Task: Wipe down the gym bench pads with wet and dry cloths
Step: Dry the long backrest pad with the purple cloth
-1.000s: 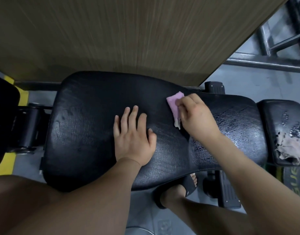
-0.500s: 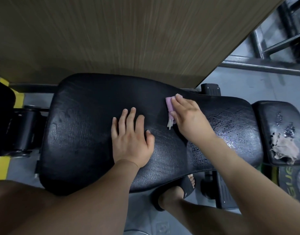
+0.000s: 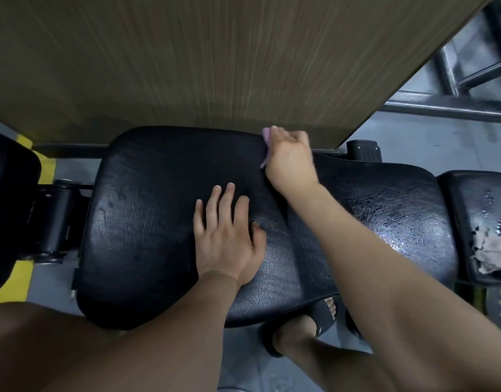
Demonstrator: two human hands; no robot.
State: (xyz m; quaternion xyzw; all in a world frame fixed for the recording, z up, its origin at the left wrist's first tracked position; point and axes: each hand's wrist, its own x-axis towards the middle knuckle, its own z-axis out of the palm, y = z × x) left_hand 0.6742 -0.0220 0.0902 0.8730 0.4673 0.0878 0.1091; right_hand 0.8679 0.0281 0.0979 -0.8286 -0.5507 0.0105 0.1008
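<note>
A long black bench pad (image 3: 147,222) with cracked vinyl fills the middle of the head view; its right part shines wet. My left hand (image 3: 226,236) lies flat on the pad's middle, fingers straight. At the pad's far edge my right hand (image 3: 290,157) presses a pink cloth (image 3: 265,134) against the vinyl; most of the cloth is hidden under the hand. A crumpled beige cloth (image 3: 491,247) lies on the smaller black seat pad (image 3: 467,199) at the right.
A wood-grain wall panel (image 3: 187,58) stands right behind the bench. Another black pad (image 3: 9,210) and a black roller (image 3: 57,219) sit at the left, over a yellow floor stripe. Metal rack bars (image 3: 447,106) cross the upper right. My sandalled foot (image 3: 308,326) is under the bench.
My right hand has slid the pink cloth away from me, from the pad's middle to its far edge. My left hand has stayed flat in place.
</note>
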